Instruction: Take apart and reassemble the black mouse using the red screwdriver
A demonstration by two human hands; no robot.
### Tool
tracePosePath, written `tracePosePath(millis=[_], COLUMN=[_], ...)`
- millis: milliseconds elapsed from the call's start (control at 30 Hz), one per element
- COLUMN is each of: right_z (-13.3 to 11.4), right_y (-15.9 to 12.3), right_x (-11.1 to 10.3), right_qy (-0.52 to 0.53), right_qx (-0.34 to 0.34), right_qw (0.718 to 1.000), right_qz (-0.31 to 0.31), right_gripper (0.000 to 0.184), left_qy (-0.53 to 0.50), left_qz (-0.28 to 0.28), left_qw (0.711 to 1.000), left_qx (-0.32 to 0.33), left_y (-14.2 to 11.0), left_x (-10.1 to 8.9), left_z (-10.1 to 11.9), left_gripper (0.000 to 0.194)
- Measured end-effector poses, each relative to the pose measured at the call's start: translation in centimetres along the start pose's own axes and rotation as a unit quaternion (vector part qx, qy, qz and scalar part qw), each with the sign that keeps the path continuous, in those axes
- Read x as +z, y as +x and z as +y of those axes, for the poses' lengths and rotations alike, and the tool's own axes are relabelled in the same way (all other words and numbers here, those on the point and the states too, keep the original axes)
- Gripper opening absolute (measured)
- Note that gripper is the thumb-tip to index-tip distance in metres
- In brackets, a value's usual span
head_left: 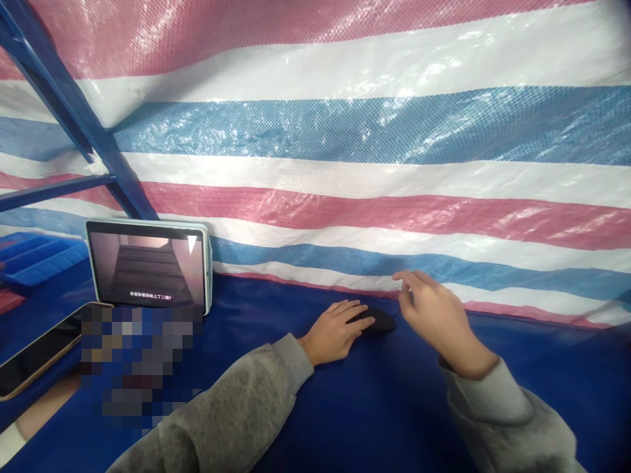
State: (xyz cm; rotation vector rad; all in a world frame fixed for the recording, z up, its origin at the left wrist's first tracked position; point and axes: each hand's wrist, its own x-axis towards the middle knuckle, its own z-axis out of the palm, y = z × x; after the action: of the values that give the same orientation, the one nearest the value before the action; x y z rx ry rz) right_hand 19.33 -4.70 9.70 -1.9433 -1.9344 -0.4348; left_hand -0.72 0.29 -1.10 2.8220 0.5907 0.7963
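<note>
A black computer mouse (pixel 382 320) lies on the blue tabletop near the striped sheet. My left hand (pixel 335 332) reaches across to it, with fingers and thumb around its left end; the part under the fingers is hidden. To the right of the mouse, my right hand (pixel 434 312) is raised above the table. Its fingers are bent loosely and point left, with a gap between them and nothing visible inside. Both forearms wear grey sleeves.
A tablet (pixel 148 266) in a light case stands at the left, showing a video. A phone (pixel 46 348) is beside another person's forearm (pixel 52 404), near a pixelated patch. Farther left sits a blue plastic tray (pixel 44 259). A blue metal frame (pixel 93 131) and striped sheeting (pixel 345 131) rise behind.
</note>
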Motion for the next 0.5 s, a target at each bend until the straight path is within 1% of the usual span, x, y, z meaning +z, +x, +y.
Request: tracePosePath(millis=[133, 300, 500], right_z=[-0.05, -0.11, -0.08], right_y=[0.0, 0.01, -0.06], right_x=[-0.04, -0.22, -0.14], right_qy=[-0.001, -0.004, -0.003], right_qx=[-0.004, 0.016, 0.006], right_qw=[1.0, 1.0, 1.0], right_qz=[-0.004, -0.018, -0.007], right_gripper=[0.03, 0.028, 0.03], left_qy=[-0.001, 0.001, -0.004], left_qz=[-0.002, -0.004, -0.004], left_qw=[1.0, 1.0, 1.0], left_qx=[-0.003, -0.001, -0.005], left_y=[0.01, 0.0, 0.0], left_x=[0.01, -0.08, -0.1], left_z=[0.0, 0.03, 0.05], left_gripper=[0.039, 0.039, 0.039])
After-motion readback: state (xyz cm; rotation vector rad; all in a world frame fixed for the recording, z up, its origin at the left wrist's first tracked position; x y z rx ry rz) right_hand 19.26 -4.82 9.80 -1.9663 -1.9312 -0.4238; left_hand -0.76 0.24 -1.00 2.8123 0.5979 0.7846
